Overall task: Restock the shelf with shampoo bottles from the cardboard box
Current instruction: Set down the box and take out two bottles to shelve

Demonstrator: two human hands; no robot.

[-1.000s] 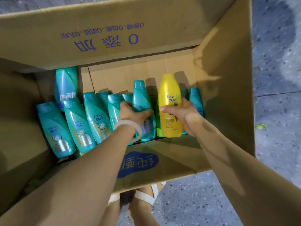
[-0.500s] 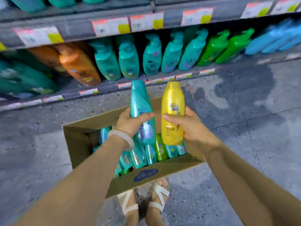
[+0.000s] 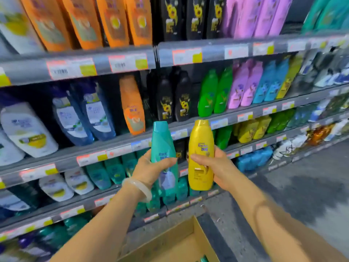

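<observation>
Fingers of left hand (image 3: pixel 151 168) clamp teal bottle (image 3: pixel 164 148); right hand (image 3: pixel 217 167) clamps yellow bottle (image 3: pixel 201 144).

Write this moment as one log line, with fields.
left hand: holds teal bottle | right hand: holds yellow bottle | both upright, before shelf | box: below

Grey shelves (image 3: pixel 120 142) carry upright bottles (image 3: pixel 132 104) (orange, black, green, purple).

Two bottles are held upright side by side before the shelf (image 3: pixel 120 146), left bottle (image 3: pixel 164 148) beside right bottle (image 3: pixel 201 156); the box (image 3: pixel 181 241) lies near, below them.
</observation>
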